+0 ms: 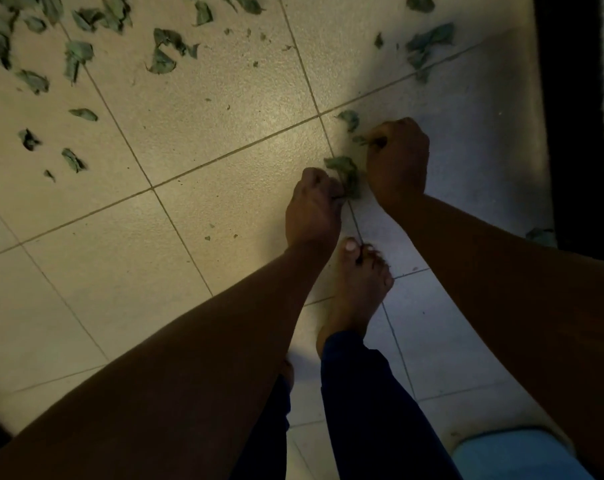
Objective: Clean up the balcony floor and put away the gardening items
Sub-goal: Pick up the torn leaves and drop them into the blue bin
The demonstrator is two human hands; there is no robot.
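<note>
Both hands are down at the tiled floor (224, 126). The left hand (312, 211) is curled, pinching a crumpled leaf (343, 173) that sticks out just ahead and to its right, between the two fists. The right hand (397, 157) is closed on a small scrap (361, 140) at its left edge. A loose leaf (349, 118) lies just ahead-left of the right hand, the nearer one; the main litter (75, 57) lies well off, ahead and left of the left hand.

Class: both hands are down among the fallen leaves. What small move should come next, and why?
Probably lift the clump of leaves that the left hand pinches, since the right hand already grips a bit and many scattered leaves remain on the tiled floor.
</note>
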